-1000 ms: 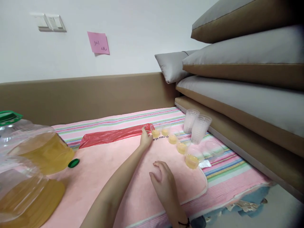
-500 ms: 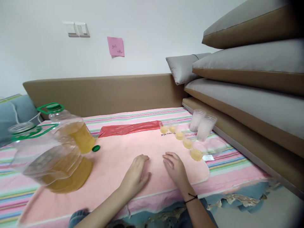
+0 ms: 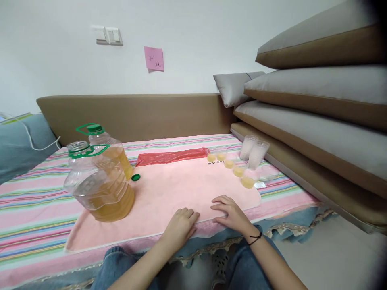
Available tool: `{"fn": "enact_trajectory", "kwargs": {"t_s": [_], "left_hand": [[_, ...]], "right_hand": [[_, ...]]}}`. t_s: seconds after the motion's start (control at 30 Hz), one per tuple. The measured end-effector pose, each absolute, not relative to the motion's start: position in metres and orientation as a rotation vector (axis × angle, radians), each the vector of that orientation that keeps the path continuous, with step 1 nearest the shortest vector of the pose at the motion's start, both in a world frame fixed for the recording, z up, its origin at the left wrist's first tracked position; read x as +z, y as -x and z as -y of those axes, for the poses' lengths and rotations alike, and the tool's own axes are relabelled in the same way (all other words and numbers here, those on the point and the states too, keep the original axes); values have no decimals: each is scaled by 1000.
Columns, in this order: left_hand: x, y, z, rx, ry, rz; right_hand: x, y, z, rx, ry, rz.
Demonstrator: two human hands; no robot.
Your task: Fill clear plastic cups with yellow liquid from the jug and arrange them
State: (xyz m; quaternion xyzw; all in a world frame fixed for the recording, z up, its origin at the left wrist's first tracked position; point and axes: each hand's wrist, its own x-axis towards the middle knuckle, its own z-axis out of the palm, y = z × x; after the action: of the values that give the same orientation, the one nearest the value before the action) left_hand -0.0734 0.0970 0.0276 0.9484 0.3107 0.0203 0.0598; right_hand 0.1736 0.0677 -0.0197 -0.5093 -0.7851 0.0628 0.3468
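My left hand [image 3: 182, 226] rests near the front edge of the pink towel [image 3: 169, 193], fingers loosely bent, holding nothing. To its right, my right hand [image 3: 230, 212] has its fingers apart over the same edge, also without anything in it. A big clear jug of yellow liquid [image 3: 111, 201] stands uncapped on the towel's left side. Behind it is a second jug [image 3: 121, 159] with its green cap on. A loose green cap [image 3: 136, 177] lies beside them. Beyond my right hand, several small plastic cups [image 3: 248, 182] hold yellow liquid in a curved row.
Two stacks of clear plastic cups [image 3: 258, 155] stand at the back right. A folded red plastic bag [image 3: 172, 156] lies along the towel's far edge. Stacked grey and brown cushions [image 3: 308, 117] rise on the right. A striped cloth [image 3: 33, 213] lies under everything.
My view has shifted, so the jugs sit further right and the cups a little higher. Both hands have drawn back toward the towel's near edge.
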Motion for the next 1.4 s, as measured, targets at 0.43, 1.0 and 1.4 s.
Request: {"fn": "enact_trajectory", "kwargs": {"t_s": [0.43, 1.0, 1.4], "left_hand": [[18, 69, -99, 71, -2935, -929], [19, 70, -99, 62, -2932, -935], [25, 68, -100, -6, -2889, -1001]], "right_hand": [[-27, -147, -58, -326, 1393, 2333], [-8, -159, -65, -401, 1410, 2583], [18, -209, -37, -206, 1368, 2201]]}}
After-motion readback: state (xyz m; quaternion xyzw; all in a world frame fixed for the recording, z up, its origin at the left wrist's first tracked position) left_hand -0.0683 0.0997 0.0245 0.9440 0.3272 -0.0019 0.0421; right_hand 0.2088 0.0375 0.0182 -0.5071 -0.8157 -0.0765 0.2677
